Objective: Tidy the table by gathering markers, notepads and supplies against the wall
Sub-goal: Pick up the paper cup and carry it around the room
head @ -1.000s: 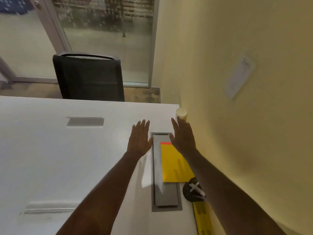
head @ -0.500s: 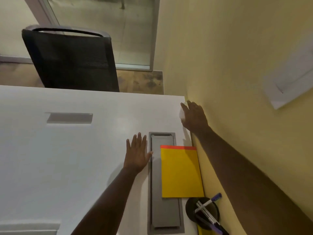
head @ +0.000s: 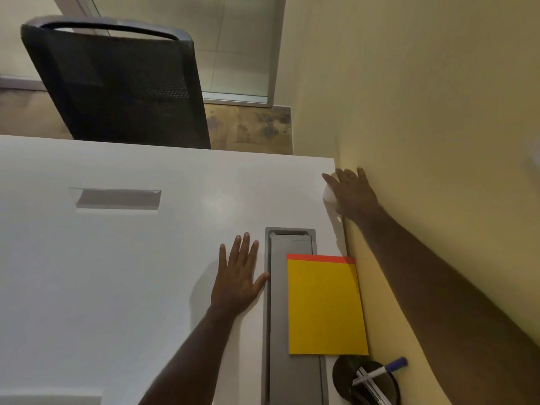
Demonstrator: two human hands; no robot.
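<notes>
My right hand (head: 352,191) covers the small white round object (head: 328,194) at the yellow wall (head: 423,112), grip unclear. Left hand (head: 238,276) lies flat, fingers spread, on the white table (head: 117,258), w/ nothing held.

Dim, warm, yellowish light; a soft glare patch sits on the white table (head: 222,200). Faint shadows fall beside both forearms. Wide-angle bending curves the edges; the far right is blurred.

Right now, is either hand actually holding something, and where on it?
The right hand covers a small white thing at the wall from above; a closed grip cannot be told. The left hand lies flat on the table, holding nothing.
</notes>
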